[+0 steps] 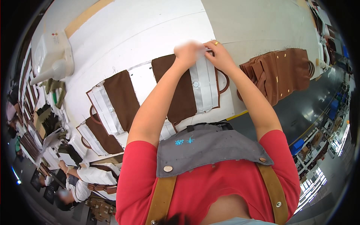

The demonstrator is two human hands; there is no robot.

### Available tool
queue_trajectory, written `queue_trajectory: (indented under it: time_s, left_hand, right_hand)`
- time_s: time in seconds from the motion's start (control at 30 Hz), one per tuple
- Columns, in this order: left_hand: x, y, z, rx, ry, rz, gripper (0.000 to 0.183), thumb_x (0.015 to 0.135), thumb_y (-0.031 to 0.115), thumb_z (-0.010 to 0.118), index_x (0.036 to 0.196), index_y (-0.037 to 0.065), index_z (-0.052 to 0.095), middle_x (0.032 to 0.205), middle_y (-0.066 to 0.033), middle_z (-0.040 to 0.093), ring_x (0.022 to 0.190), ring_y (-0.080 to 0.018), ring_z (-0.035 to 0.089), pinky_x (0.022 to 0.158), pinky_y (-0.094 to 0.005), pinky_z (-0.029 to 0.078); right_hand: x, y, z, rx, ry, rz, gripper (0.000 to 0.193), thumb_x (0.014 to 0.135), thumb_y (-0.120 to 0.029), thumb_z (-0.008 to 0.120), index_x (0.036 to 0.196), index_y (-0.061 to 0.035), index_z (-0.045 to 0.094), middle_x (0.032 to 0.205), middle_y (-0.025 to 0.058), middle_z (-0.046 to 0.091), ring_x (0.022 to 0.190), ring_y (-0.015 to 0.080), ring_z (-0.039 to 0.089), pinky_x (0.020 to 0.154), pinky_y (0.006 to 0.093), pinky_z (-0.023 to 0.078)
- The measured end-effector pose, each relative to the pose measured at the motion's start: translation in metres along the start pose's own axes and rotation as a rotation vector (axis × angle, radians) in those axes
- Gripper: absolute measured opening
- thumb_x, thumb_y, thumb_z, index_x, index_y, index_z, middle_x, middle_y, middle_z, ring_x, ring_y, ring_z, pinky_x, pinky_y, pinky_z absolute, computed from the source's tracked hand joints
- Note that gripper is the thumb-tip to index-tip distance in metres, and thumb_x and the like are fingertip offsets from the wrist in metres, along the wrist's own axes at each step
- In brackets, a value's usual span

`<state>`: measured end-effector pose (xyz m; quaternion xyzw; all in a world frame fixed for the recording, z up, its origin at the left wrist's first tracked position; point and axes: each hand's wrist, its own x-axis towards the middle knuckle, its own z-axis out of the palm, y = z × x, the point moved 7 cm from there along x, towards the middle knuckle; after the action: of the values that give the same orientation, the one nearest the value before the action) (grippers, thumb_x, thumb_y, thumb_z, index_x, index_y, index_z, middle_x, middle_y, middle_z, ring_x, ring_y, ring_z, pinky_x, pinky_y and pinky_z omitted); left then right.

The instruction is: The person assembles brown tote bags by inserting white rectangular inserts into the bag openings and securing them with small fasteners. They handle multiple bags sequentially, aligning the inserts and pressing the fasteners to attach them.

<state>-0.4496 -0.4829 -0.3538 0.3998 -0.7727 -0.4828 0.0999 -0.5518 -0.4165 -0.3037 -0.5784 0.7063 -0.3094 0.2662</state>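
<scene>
A brown fabric bag panel [182,98] lies on the white table under my arms. It has a pale strip [198,84] with a round snap and a brown loop handle [225,82] on its right side. My left hand [188,54] is at the strip's far end, its fingers smeared and hard to read. Beside it my right hand [220,57], with a ring on one finger, bends its fingers and thumb round the strip's far corner. Anything small between the hands is hidden. To the left lies a similar brown panel [122,95] with its own pale strip and handle.
A stack of reddish-brown bag pieces [275,75] with handles lies at the table's right edge. Nearer left is another brown panel [107,137]. A white machine-like object [56,56] stands far left. Below left, a co-worker [75,187] is beside piled materials.
</scene>
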Motion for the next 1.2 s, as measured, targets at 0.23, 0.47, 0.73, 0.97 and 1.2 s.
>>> queue_trajectory:
  time_s: [0.23, 0.47, 0.73, 0.97, 1.2]
  left_hand:
    - [-0.006, -0.001, -0.001, -0.097, -0.074, -0.012, 0.027, 0.076, 0.012, 0.056, 0.102, 0.008, 0.049, 0.085, -0.0015, 0.065, 0.088, -0.0162, 0.057, 0.087, -0.0322, 0.028]
    - [-0.007, 0.0, -0.002, -0.101, -0.001, 0.09, 0.029, 0.075, 0.006, 0.058, 0.102, 0.007, 0.048, 0.085, -0.0049, 0.065, 0.087, -0.0201, 0.06, 0.081, -0.03, 0.041]
    - [-0.031, 0.013, -0.034, 0.043, 0.241, 0.261, 0.024, 0.073, 0.006, 0.057, 0.097, 0.008, 0.055, 0.097, -0.0095, 0.059, 0.096, -0.0289, 0.054, 0.083, -0.0397, 0.039]
    - [-0.129, -0.068, -0.133, 0.476, 0.545, 0.091, 0.024, 0.077, 0.007, 0.056, 0.1, 0.014, 0.056, 0.113, -0.0039, 0.052, 0.113, -0.0233, 0.043, 0.093, -0.0443, 0.027]
    - [-0.17, -0.098, -0.147, 0.587, 0.563, 0.029, 0.037, 0.083, 0.013, 0.053, 0.12, 0.014, 0.05, 0.131, -0.002, 0.043, 0.123, -0.0204, 0.036, 0.103, -0.0452, 0.022]
  right_hand:
    - [0.008, -0.021, 0.015, -0.505, -0.092, -0.403, 0.003, 0.075, -0.008, 0.056, 0.076, -0.0051, 0.056, 0.08, 0.0038, 0.061, 0.078, 0.0228, 0.057, 0.069, 0.0339, 0.044]
    - [0.027, 0.028, 0.0, 0.037, -0.012, 0.233, 0.015, 0.08, -0.016, 0.057, 0.08, -0.0007, 0.057, 0.069, 0.0071, 0.059, 0.065, 0.0187, 0.057, 0.062, 0.0322, 0.046]
    - [0.015, 0.012, 0.02, -0.037, -0.214, 0.04, 0.015, 0.082, -0.015, 0.057, 0.085, -0.0006, 0.059, 0.079, 0.0144, 0.06, 0.073, 0.0272, 0.057, 0.067, 0.0339, 0.045]
    - [0.019, -0.017, 0.012, -0.575, -0.222, -0.178, 0.01, 0.077, -0.012, 0.056, 0.073, -0.0032, 0.056, 0.072, 0.0125, 0.06, 0.067, 0.031, 0.057, 0.063, 0.0385, 0.045]
    - [0.041, 0.022, -0.012, -0.845, -0.079, -0.045, 0.014, 0.078, -0.018, 0.053, 0.073, -0.0053, 0.055, 0.073, 0.0131, 0.061, 0.065, 0.032, 0.058, 0.06, 0.0417, 0.046]
